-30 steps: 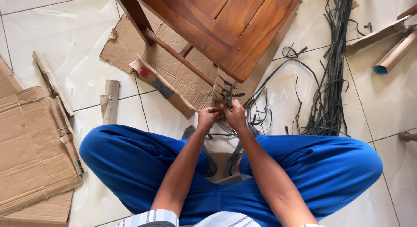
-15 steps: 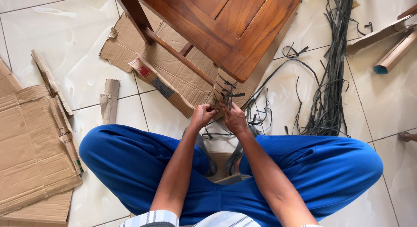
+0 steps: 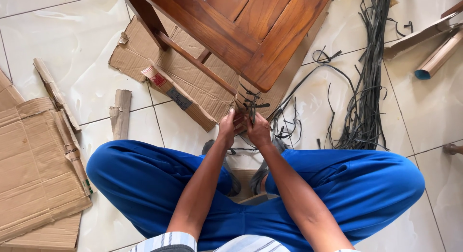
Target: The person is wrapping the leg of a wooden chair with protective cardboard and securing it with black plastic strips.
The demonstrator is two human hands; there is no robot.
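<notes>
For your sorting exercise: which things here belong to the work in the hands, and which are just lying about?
In the work:
left hand
right hand
dark strip wound round the wrapped chair leg
wooden chair

Lying about:
bundle of dark strips
flattened cardboard box
torn cardboard scraps
cardboard tube

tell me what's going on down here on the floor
A person in blue trousers sits cross-legged on the white tiled floor. The left hand and right hand grip dark flat straps wound around the cardboard-wrapped leg of a brown wooden table. More dark straps lie loose nearby.
</notes>
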